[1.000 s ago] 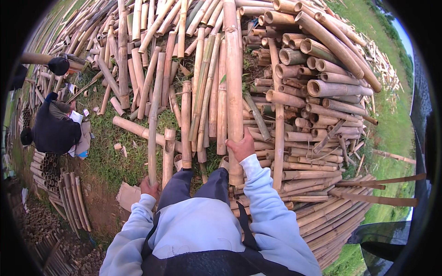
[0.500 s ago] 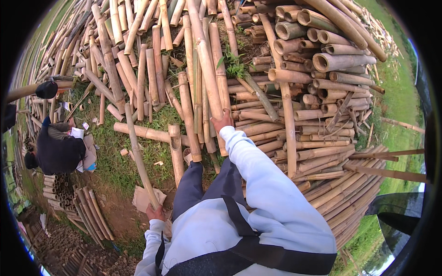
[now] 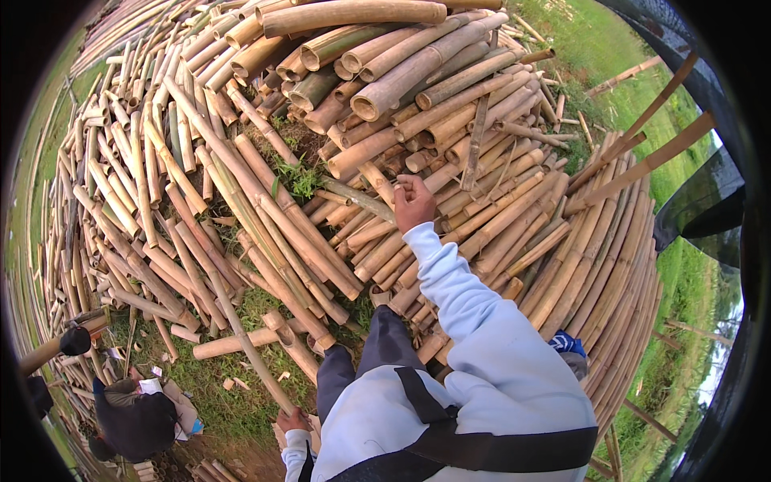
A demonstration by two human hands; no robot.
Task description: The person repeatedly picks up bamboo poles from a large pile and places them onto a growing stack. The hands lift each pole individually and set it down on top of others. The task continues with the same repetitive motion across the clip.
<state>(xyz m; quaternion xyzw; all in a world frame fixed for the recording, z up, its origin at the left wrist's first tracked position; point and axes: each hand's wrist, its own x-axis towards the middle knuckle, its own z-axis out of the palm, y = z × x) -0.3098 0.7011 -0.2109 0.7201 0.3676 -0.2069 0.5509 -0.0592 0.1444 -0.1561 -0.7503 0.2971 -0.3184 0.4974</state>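
Observation:
My left hand (image 3: 294, 421) is closed round the near end of a long, slender bamboo pole (image 3: 241, 333), which slants away to the far left over the grass. My right hand (image 3: 414, 201) is raised in front of me with its fingers curled, over the stack of cut bamboo. Just beside its thumb a light bamboo strip (image 3: 376, 181) runs in under the hand, and whether the fingers grip anything is hidden. Several thick bamboo poles (image 3: 309, 241) lie side by side to the left of my right arm, their near ends by my feet.
A big stack of hollow bamboo pieces (image 3: 409, 76) rises ahead. Long poles (image 3: 606, 265) lie bundled on the right. A short thick piece (image 3: 291, 345) lies by my left foot. A person in dark clothes (image 3: 136, 418) crouches at lower left. A blue cloth item (image 3: 566, 344) shows beside my right sleeve.
My view has turned to the right. My right hand has come off the thick bamboo pole and moved over the stack. My left hand still holds the slender pole.

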